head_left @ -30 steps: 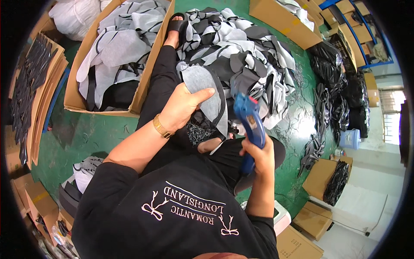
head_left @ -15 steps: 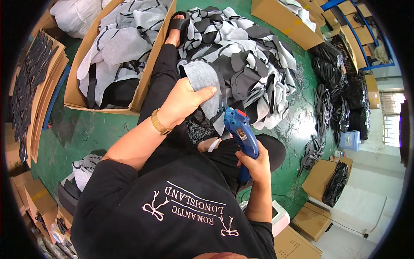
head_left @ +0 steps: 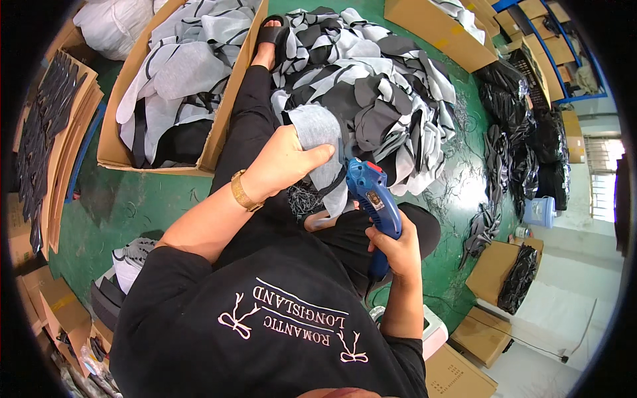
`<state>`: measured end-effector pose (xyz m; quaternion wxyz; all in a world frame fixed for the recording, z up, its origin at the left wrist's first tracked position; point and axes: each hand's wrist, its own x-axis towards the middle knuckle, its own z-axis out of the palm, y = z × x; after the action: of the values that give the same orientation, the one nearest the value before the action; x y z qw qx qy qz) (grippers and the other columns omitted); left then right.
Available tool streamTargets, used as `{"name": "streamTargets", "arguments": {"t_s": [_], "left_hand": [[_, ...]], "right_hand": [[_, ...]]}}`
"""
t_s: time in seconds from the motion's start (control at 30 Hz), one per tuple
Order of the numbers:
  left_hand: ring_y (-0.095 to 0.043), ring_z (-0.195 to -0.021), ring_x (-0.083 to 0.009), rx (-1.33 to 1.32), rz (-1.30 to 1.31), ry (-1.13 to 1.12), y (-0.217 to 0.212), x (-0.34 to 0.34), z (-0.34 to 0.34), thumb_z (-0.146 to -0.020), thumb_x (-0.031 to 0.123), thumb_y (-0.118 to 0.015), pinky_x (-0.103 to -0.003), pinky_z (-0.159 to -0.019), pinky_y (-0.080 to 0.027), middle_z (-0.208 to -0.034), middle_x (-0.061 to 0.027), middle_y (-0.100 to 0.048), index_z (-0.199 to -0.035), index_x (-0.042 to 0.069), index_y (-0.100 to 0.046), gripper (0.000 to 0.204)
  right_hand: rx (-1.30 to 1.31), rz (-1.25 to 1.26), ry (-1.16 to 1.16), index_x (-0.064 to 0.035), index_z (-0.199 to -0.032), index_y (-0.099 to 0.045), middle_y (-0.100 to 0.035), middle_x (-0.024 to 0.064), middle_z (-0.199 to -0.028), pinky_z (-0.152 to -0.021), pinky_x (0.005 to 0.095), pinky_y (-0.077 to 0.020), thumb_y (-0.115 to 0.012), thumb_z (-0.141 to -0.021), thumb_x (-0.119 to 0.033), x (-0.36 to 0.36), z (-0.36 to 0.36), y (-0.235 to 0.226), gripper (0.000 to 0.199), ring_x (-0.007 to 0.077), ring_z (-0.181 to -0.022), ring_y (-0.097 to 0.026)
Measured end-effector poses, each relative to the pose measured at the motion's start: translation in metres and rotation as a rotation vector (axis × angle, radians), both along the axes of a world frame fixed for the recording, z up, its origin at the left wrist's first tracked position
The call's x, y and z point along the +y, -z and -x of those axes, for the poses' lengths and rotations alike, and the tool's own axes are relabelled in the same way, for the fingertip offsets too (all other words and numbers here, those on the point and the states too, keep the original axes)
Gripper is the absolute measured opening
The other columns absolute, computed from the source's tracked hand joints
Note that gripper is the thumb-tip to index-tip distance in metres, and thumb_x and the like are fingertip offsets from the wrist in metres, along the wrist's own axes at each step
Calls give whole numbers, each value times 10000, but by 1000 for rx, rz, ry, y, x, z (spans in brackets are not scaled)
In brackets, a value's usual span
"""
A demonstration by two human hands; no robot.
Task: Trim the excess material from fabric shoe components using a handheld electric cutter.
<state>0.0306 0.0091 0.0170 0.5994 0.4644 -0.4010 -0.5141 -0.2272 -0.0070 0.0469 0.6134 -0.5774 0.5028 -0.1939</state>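
My left hand (head_left: 284, 159) is closed on a grey fabric piece (head_left: 317, 126) with a rounded far end, the thumb lying across its top face. To the right, my right hand (head_left: 400, 247) wraps round the handle of a blue handheld electric cutter (head_left: 373, 192) with a red button. The cutter's head is right up against the fabric's right edge; whether the blade touches the cloth is hard to make out. Beyond both hands spreads a large heap of grey and black fabric pieces (head_left: 378, 113) on the floor.
A cardboard box (head_left: 222, 123) full of fabric pieces stands at left. Thread scraps (head_left: 306, 199) lie by my bent leg. Black plastic bags (head_left: 507, 106) and another carton (head_left: 438, 36) are at far right. Stacked cardboard sheets (head_left: 70, 146) stand at far left.
The cutter has moved slightly away from me and to the right, along the fabric's edge. My left hand keeps its hold and has shifted only slightly with the piece.
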Motion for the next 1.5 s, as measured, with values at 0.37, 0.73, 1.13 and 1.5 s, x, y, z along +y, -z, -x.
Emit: {"name": "streamTargets", "arguments": {"t_s": [0.37,0.73,1.13,1.5], "left_hand": [[-642,-718,-223,-312,295,-104,29,10,15,-773,189,-605,-356,-674,-488,-809,-230,-632,-911,6,-641,232],[-613,-835,-172,266,70,-307,13,46,10,-745,285,-761,-315,-769,-470,-906,-128,-674,-956,-33,-651,397],[-602,-848,-94,583,48,-195,17,35,-60,-860,25,-632,-261,-792,-495,-983,-17,-643,-1056,26,-609,198],[-600,-912,-83,602,32,53,1,23,-44,-866,55,-645,-254,-822,-496,-1031,-11,-627,-1153,22,-545,306]], "right_hand": [[-45,149,151,45,-1026,-553,-587,95,-811,-549,282,-482,-683,-728,-87,-26,-42,0,352,168,-624,-570],[87,489,-220,20,-1033,-588,-577,17,-854,-717,241,-431,-718,-743,-13,-44,-105,7,319,111,-741,-512],[-268,-125,-129,41,-969,-533,-551,87,-693,-578,308,-457,-718,-668,-141,-22,-61,8,397,190,-617,-546],[-258,-353,-241,14,-847,-531,-512,77,-652,-512,296,-438,-743,-604,-126,-6,-22,20,352,186,-540,-508]]}}
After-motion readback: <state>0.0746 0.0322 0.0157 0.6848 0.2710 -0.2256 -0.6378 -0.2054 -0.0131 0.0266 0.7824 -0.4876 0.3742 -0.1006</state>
